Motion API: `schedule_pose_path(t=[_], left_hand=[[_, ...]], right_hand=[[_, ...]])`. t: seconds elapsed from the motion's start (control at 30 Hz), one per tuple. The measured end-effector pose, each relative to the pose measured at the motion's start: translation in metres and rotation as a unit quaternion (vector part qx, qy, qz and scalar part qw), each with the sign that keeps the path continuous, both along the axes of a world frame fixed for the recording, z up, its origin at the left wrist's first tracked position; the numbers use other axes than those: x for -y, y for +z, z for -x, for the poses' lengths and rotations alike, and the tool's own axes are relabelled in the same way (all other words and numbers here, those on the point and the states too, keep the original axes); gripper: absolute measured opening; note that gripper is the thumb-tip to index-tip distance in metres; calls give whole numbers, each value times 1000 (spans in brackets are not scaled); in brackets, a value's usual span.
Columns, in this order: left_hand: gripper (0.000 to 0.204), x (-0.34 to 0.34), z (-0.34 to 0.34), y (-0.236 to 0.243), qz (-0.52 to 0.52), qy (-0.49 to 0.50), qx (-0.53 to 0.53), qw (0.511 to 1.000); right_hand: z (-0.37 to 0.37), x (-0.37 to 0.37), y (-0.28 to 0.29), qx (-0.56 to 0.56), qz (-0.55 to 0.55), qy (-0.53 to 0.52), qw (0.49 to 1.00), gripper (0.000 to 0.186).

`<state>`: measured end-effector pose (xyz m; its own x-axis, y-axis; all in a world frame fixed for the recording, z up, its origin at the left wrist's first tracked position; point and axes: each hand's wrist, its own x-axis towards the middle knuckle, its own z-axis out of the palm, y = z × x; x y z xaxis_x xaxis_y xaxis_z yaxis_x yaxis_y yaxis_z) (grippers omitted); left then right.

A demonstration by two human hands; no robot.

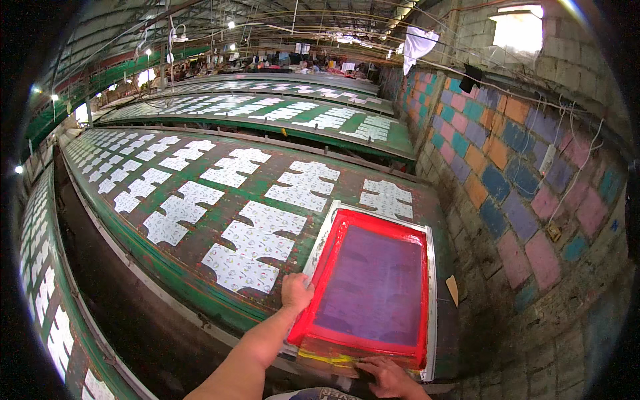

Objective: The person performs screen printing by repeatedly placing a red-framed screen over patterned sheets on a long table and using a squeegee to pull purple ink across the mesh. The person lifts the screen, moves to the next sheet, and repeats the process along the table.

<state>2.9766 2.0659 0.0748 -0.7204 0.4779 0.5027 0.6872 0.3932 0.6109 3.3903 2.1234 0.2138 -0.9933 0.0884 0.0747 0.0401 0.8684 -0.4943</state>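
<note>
A screen-printing frame (431, 287) with red borders and translucent purple mesh (367, 280) lies on the near long table (427, 197), dark cut-out shapes showing faintly through it. My left hand (296, 292) grips the frame's left edge. At the lower edge, my right hand (383, 373) has its fingers curled on a brown, yellow-streaked bar (327, 359). White printed fabric pieces (247, 257) lie in rows to the left of and beyond the frame.
Further long tables (400, 140) with fabric rows stretch behind, and another (47, 293) runs along the left beyond a dark gap. A block wall (500, 200) with coloured patches, hanging cables and a cloth (417, 47) stands right. A cardboard scrap (452, 291) sits beside the frame.
</note>
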Motion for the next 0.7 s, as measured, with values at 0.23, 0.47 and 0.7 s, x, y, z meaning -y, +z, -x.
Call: schedule_pose_path(t=[0.23, 0.47, 0.7], left_hand=[[33, -3, -5, -1, 40, 23, 15, 999], [32, -9, -3, -8, 62, 46, 3, 997], [31, -9, -4, -6, 52, 36, -12, 998]], right_hand=[[-102, -75, -26, -106, 27, -235, 966, 69], [-162, -123, -76, -71, 46, -396, 914, 68], [-168, -129, -107, -63, 171, -443, 878, 69]])
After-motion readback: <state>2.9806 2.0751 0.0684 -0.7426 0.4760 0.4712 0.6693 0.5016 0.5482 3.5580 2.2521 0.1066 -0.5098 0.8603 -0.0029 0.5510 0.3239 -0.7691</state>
